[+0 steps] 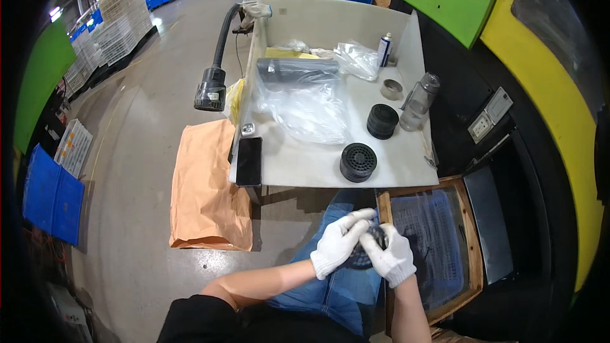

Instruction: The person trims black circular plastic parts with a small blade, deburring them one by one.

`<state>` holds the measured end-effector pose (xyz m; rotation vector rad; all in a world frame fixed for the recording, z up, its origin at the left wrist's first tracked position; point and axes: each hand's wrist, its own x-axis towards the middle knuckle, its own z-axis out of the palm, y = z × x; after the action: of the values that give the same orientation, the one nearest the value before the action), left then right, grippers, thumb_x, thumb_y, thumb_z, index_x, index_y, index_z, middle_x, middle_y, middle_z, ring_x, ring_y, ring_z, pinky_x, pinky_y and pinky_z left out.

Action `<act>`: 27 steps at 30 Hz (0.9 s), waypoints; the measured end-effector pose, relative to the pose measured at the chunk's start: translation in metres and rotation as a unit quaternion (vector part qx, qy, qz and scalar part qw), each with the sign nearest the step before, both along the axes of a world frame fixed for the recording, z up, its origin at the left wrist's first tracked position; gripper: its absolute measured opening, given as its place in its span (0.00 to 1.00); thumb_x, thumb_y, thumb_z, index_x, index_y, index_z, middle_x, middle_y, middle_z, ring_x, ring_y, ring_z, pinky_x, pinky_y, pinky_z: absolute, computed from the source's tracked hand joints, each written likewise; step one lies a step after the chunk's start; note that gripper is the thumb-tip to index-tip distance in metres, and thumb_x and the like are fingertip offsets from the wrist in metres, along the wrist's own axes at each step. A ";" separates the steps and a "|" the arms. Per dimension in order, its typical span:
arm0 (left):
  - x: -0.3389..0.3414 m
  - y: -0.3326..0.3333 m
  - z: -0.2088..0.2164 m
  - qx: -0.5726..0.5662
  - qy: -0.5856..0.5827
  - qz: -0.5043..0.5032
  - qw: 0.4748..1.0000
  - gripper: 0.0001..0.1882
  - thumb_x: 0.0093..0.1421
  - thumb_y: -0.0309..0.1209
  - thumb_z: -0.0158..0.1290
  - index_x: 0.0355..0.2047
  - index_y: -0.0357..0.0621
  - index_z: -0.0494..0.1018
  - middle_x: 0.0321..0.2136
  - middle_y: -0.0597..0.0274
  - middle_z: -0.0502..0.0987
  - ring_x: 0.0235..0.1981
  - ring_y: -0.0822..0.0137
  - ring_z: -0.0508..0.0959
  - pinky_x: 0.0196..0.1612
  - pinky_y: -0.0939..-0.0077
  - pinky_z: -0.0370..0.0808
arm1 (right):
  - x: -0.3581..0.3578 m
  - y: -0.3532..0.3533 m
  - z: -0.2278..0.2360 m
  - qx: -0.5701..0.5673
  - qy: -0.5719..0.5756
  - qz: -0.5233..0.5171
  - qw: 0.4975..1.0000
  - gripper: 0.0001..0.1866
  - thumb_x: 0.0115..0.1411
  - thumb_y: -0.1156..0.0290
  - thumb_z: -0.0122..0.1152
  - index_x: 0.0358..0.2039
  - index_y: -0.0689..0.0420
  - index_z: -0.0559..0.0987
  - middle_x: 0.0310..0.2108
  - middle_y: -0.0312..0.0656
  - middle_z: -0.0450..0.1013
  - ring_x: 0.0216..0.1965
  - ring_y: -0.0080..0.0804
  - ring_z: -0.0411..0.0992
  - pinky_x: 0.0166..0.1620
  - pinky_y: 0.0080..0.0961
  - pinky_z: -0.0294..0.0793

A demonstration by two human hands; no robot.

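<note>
Both my hands wear white knitted gloves and come together above my lap, in front of the table's near edge. My left hand (337, 244) and my right hand (392, 255) are closed around a dark round plastic part (360, 259). The fingers cover much of it, so its full shape is hidden. On the table, a black round cap-like part with a pierced top (358, 161) lies closest to my hands. Behind it, to the right, is a similar black round part (382, 121).
Clear plastic bags (311, 111) cover the table's middle. A phone (249, 161) lies at its left edge, under a black hose nozzle (211, 92). A tape roll (391, 89), bottle (419, 103) and spray can (384, 49) stand right. A wood-framed chute (473, 241) sits beside me; a paper sack (206, 184) left.
</note>
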<state>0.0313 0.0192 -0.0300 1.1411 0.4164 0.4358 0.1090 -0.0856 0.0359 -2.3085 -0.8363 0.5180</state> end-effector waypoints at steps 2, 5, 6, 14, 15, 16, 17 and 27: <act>-0.001 0.009 0.004 0.024 -0.040 -0.111 0.993 0.14 0.65 0.27 0.45 0.48 0.34 0.72 0.44 0.59 0.77 0.46 0.72 0.74 0.52 0.77 0.68 | 0.017 -0.005 -0.021 0.192 0.214 0.131 0.949 0.13 0.62 0.65 0.53 0.36 0.64 0.77 0.39 0.42 0.75 0.40 0.32 0.74 0.43 0.28 0.72; 0.005 0.005 0.041 0.083 -0.105 -0.040 0.990 0.14 0.65 0.26 0.43 0.47 0.34 0.73 0.41 0.59 0.77 0.43 0.73 0.75 0.50 0.78 0.70 | 0.009 0.000 -0.060 0.495 0.636 -0.009 0.592 0.17 0.65 0.61 0.48 0.50 0.57 0.71 0.43 0.42 0.73 0.43 0.30 0.73 0.47 0.28 0.74; 0.011 0.006 0.052 0.013 -0.102 -0.023 0.994 0.14 0.64 0.26 0.44 0.46 0.35 0.73 0.40 0.61 0.77 0.41 0.75 0.74 0.48 0.79 0.70 | 0.007 0.013 -0.057 0.534 0.662 -0.061 0.521 0.19 0.66 0.58 0.46 0.48 0.59 0.71 0.43 0.42 0.72 0.44 0.32 0.73 0.48 0.29 0.74; 0.080 0.124 -0.025 0.053 0.134 0.108 0.984 0.18 0.65 0.32 0.44 0.52 0.36 0.66 0.40 0.60 0.75 0.38 0.74 0.73 0.46 0.80 0.71 | 0.112 0.083 -0.066 0.312 0.293 -0.170 0.888 0.20 0.62 0.57 0.51 0.47 0.60 0.70 0.23 0.36 0.72 0.13 0.18 0.63 0.15 0.15 0.61; 0.085 0.140 -0.038 0.174 0.121 0.134 0.968 0.23 0.65 0.38 0.44 0.54 0.35 0.64 0.43 0.51 0.75 0.43 0.63 0.75 0.50 0.74 0.70 | 0.121 0.091 -0.068 0.303 0.243 -0.184 0.903 0.22 0.61 0.56 0.52 0.48 0.59 0.69 0.25 0.38 0.72 0.13 0.18 0.63 0.15 0.16 0.61; 0.091 0.146 -0.053 0.176 0.122 0.132 0.968 0.23 0.65 0.38 0.44 0.54 0.35 0.64 0.43 0.51 0.75 0.43 0.63 0.75 0.50 0.74 0.70 | 0.127 0.093 -0.065 0.270 0.201 -0.154 0.929 0.25 0.61 0.57 0.53 0.53 0.61 0.67 0.32 0.42 0.73 0.15 0.22 0.66 0.16 0.19 0.65; 0.095 0.150 -0.049 0.256 0.178 0.107 0.944 0.26 0.65 0.42 0.43 0.56 0.34 0.62 0.45 0.45 0.74 0.47 0.57 0.74 0.52 0.71 0.69 | 0.133 0.102 -0.073 0.259 0.154 -0.122 0.946 0.28 0.60 0.57 0.54 0.56 0.60 0.64 0.37 0.45 0.73 0.21 0.25 0.69 0.19 0.21 0.68; 0.133 0.164 -0.064 0.371 0.293 -0.020 0.881 0.39 0.56 0.54 0.50 0.57 0.34 0.60 0.49 0.41 0.72 0.53 0.51 0.72 0.57 0.67 0.65 | 0.177 0.111 -0.088 -0.033 -0.086 -0.117 0.989 0.40 0.57 0.39 0.48 0.57 0.60 0.65 0.49 0.60 0.69 0.52 0.55 0.67 0.54 0.43 0.65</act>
<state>0.1648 0.1827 -0.0937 2.0440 0.7885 0.1951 0.2855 0.0258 -0.0524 -2.4968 -0.6212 0.2491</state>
